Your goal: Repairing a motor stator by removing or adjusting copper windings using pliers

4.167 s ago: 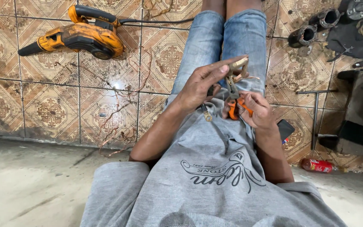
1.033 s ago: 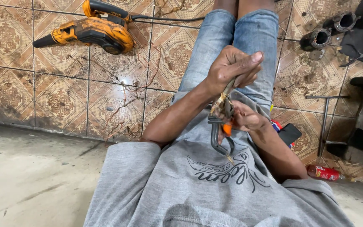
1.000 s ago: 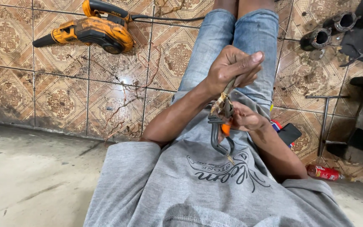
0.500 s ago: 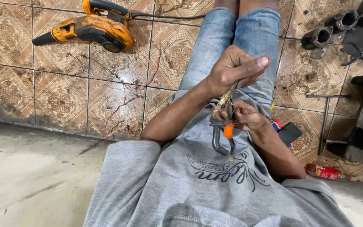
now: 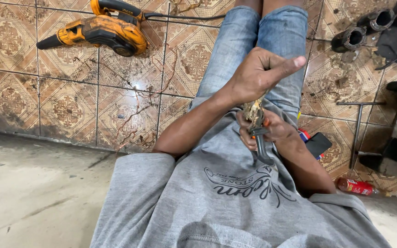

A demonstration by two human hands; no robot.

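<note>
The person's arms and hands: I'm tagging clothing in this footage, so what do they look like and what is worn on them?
Both forearms are bare, with no gloves, watch or rings visible on the left hand or right hand. The short sleeves of a grey T-shirt end above the elbows.

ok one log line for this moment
left hand: grips wire bundle | right hand: holds pliers at it | blower: on tiles

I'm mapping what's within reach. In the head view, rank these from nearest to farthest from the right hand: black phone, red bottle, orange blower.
From the right hand:
1. Black phone, on the tiles just to its right.
2. Red bottle, lower right, by the floor's edge.
3. Orange blower, far upper left on the tiles.
</note>
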